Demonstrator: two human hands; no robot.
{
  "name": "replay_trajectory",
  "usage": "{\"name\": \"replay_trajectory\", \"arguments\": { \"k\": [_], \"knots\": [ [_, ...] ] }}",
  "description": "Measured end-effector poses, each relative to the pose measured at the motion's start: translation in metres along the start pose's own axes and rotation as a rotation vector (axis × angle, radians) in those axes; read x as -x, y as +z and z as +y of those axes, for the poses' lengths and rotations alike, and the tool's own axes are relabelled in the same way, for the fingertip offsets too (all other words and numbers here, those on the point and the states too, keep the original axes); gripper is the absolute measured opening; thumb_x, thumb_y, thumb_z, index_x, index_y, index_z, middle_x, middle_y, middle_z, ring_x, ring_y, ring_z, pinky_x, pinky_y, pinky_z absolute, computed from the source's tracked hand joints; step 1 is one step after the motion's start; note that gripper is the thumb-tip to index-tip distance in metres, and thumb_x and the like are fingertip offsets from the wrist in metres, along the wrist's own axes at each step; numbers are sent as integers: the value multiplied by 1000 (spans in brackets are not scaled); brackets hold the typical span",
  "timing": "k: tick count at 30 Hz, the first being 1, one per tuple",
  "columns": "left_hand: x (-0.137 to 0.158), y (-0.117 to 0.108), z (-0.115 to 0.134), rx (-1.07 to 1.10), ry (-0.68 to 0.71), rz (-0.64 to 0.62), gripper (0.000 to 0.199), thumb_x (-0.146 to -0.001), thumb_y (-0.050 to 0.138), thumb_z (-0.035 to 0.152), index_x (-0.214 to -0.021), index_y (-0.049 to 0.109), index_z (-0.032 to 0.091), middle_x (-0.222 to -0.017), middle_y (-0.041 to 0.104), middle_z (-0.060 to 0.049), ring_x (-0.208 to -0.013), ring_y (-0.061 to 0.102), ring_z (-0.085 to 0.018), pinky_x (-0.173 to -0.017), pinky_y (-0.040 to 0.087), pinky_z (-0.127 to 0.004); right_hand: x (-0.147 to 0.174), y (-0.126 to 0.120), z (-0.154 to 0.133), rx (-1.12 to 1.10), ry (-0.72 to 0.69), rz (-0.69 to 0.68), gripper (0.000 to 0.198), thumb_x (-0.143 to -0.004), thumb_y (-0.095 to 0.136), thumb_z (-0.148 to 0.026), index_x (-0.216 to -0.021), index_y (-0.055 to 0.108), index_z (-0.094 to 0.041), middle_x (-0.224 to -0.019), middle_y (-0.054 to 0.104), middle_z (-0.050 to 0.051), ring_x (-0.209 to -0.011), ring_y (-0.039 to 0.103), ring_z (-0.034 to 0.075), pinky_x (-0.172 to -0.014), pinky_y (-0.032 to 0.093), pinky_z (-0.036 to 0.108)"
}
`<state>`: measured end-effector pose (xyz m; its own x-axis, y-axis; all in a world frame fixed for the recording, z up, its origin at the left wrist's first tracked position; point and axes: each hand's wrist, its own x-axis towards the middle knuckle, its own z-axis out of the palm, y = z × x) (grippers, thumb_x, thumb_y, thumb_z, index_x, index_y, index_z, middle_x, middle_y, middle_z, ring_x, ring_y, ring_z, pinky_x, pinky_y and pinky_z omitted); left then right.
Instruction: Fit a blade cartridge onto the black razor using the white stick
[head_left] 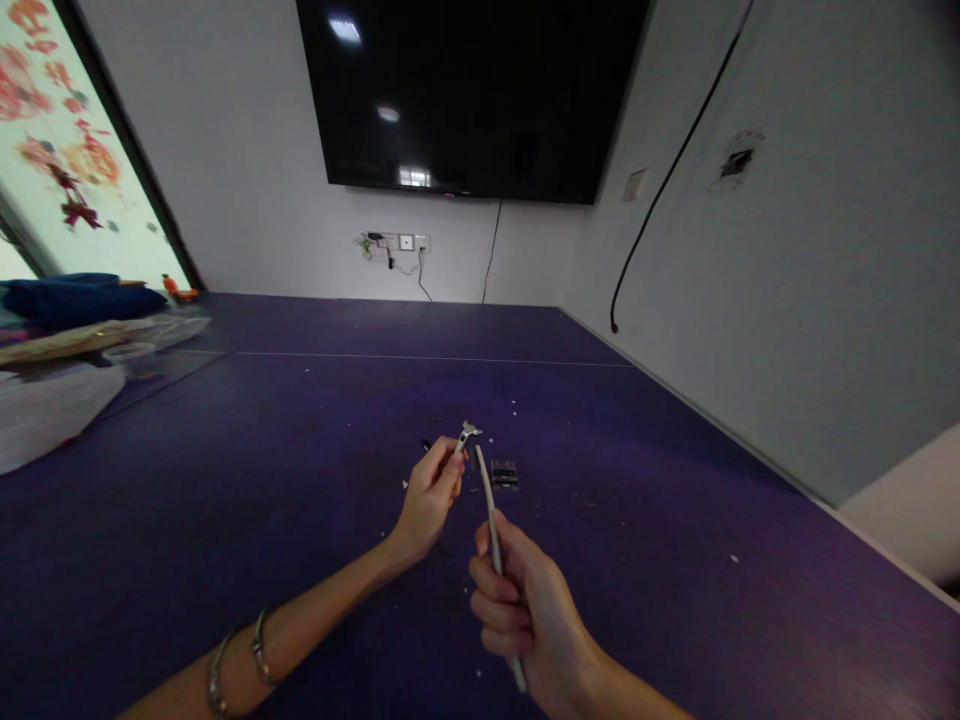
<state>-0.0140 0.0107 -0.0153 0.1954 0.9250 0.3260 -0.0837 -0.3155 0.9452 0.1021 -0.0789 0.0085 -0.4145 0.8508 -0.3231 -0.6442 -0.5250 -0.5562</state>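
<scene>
My left hand (433,497) pinches a small silvery metal piece (468,434) with a wider, winged top end; its exact kind is unclear. My right hand (517,610), closer to the camera, is closed around a whitish cable (488,497). The cable's free end points up and away, just right of the metal piece and apart from it. Its lower end sticks out beneath my fist. Beyond the cable, a small dark block with clear-looking parts (504,474) lies on the purple surface (315,560). Pale scraps are scattered nearby.
A large black television (480,90) hangs on the wall ahead, above several sockets (406,242) with thin cords. A black cable (667,190) dangles along the right wall. Blue folded cloth (79,300) and plastic bags (60,405) lie at the left.
</scene>
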Motion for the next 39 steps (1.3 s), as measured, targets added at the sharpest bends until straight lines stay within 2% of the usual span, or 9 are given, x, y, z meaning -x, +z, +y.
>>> {"name": "replay_trajectory", "arguments": {
  "k": [6, 14, 21, 26, 31, 39],
  "knots": [
    [3, 3, 3, 5, -17, -18, 27, -86, 46, 44, -79, 48, 18, -53, 34, 8, -43, 28, -6, -40, 23, -18, 0, 2, -10, -12, -116, 9, 34, -68, 65, -46, -73, 43, -21, -41, 25, -13, -34, 8, 1, -33, 1, 16],
    [3, 3, 5, 12, -9, 10, 27, -86, 46, 44, -78, 46, 18, -52, 33, 8, -42, 27, -6, -40, 22, -18, 1, 4, 2, -18, -80, -4, 38, -66, 66, -50, -71, 42, -21, -40, 25, -13, -33, 9, 1, -33, 2, 16],
    [7, 6, 4, -7, -19, -39, 30, -85, 45, 47, -79, 48, 17, -51, 34, 8, -42, 28, -6, -40, 24, -18, 2, 6, -3, -19, -118, 15, 37, -67, 67, -48, -71, 43, -20, -40, 26, -13, -34, 9, 1, -34, 1, 16],
    [6, 4, 4, 37, -17, -2, 29, -85, 47, 46, -78, 46, 18, -51, 33, 8, -41, 27, -5, -39, 23, -18, 5, 8, 5, -25, -76, 0, 37, -66, 66, -50, -72, 44, -21, -41, 26, -13, -33, 9, 1, -33, 2, 16],
    [10, 6, 4, 35, -24, -36, 27, -86, 45, 44, -77, 46, 18, -51, 33, 8, -42, 27, -6, -40, 23, -18, 1, 6, -4, -41, -144, 22, 34, -67, 66, -46, -73, 45, -20, -40, 26, -13, -34, 9, 1, -33, 1, 16],
    [9, 4, 7, 50, -18, -30, 26, -86, 46, 43, -78, 47, 18, -52, 32, 8, -42, 26, -6, -40, 21, -18, 4, 7, 3, -50, -96, 0, 35, -67, 66, -47, -72, 44, -20, -41, 27, -12, -34, 10, 0, -32, 3, 14]
  ]
}}
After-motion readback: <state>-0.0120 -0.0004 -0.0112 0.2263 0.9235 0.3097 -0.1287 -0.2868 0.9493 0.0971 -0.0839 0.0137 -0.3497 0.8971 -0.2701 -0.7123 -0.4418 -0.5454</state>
